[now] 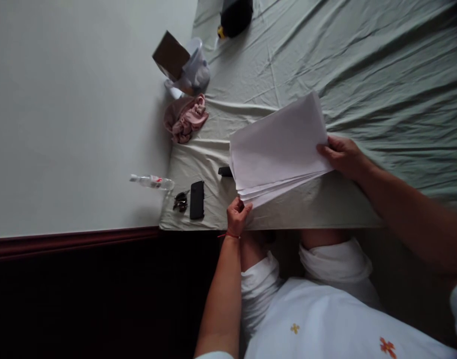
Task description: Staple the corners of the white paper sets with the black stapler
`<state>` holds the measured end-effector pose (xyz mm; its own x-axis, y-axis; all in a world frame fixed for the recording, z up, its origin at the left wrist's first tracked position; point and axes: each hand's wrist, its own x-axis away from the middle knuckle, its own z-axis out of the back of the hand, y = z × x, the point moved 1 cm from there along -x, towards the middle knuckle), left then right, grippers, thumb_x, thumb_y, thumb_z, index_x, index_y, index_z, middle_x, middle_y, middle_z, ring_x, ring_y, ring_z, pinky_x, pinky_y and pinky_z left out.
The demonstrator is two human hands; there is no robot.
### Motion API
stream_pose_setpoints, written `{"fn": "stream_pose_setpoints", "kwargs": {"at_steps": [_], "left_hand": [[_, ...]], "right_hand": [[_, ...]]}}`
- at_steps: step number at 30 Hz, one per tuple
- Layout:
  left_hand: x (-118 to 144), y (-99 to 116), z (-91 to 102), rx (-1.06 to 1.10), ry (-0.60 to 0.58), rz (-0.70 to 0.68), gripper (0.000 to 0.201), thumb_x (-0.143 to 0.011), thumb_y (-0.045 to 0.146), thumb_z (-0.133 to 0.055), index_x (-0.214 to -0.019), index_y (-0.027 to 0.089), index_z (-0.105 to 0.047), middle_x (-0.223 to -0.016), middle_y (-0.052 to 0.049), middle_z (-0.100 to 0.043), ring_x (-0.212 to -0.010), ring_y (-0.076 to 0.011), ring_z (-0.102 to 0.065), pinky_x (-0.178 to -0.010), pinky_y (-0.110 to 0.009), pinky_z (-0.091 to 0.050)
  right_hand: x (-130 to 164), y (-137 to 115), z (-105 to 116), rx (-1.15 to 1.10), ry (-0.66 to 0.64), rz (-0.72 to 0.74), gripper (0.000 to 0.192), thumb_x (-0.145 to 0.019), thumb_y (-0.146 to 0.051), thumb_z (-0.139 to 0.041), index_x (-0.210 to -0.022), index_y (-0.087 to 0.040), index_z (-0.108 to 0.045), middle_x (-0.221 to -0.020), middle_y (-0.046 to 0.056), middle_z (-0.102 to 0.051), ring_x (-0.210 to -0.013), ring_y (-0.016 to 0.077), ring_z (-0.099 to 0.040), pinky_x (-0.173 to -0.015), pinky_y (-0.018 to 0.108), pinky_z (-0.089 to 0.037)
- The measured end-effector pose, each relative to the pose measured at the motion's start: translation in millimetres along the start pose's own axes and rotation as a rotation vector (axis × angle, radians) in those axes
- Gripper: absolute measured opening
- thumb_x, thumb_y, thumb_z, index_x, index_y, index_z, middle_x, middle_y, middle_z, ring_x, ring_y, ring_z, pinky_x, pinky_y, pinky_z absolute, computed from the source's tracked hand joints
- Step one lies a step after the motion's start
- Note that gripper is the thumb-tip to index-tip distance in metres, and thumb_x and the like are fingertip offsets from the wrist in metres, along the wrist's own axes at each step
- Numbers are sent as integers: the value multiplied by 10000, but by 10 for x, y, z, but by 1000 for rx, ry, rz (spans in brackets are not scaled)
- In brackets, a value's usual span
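Left hand (pixel 237 217): thumb and fingers pinching near-left corner of paper stack (pixel 280 144); right hand (pixel 342 157): thumb on top, pinching right edge, other fingers partly hidden; paper stack: over near part of green cover (pixel 295 212), near edges fanned; black case (pixel 197 200): left of left hand; keys (pixel 181 201): just left of case; bottle (pixel 152 182): left edge; pink cloth (pixel 186 119): farther, left; basket (pixel 202 62), box (pixel 171 56) in it: beyond cloth; black bag (pixel 236 17): far end.

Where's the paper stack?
Head view, right of centre: the paper stack is over the green cloth, held by the left hand at its near-left corner and right hand at its right edge.
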<state>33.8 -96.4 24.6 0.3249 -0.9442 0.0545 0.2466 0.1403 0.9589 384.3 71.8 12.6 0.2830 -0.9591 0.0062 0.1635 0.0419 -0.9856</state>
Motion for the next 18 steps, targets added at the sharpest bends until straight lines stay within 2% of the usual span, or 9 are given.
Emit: {"fn": "stream_pose_setpoints", "kwargs": {"at_steps": [3,10,15,18], "left_hand": [[-12,17,7,-49,9,-16,495,-760,582,-853,-639,188,-577,-601,47,-485,-589,-101,-419,-601,-241,-356],[-31,-26,-23,-51,59,5,632,-853,734,-695,-599,207,-454,-556,56,-366,-536,-98,-303,-515,-257,-252],[-22,-47,-37,15,85,19,630,-840,774,-680,-637,191,-556,-581,30,-464,-566,-110,-388,-534,-248,-308],[-13,-51,-47,107,107,43,628,-833,782,-683,-646,196,-559,-577,30,-470,-553,-113,-423,-526,-240,-334]], "right_hand": [[2,-27,-9,-13,14,-4,442,-918,-535,-616,-1079,-133,-702,-906,50,-646,-771,124,-463,-687,245,-348],[24,-76,-17,-56,2,-26,476,-894,-573,-649,-1069,-133,-697,-904,57,-646,-762,123,-462,-676,239,-350],[34,-87,-5,-69,1,-39,479,-874,-575,-666,-1063,-137,-705,-916,55,-652,-763,124,-475,-670,235,-357],[25,-65,2,-74,4,-46,486,-855,-588,-683,-1030,-137,-708,-902,56,-652,-762,126,-479,-661,234,-356]]}}
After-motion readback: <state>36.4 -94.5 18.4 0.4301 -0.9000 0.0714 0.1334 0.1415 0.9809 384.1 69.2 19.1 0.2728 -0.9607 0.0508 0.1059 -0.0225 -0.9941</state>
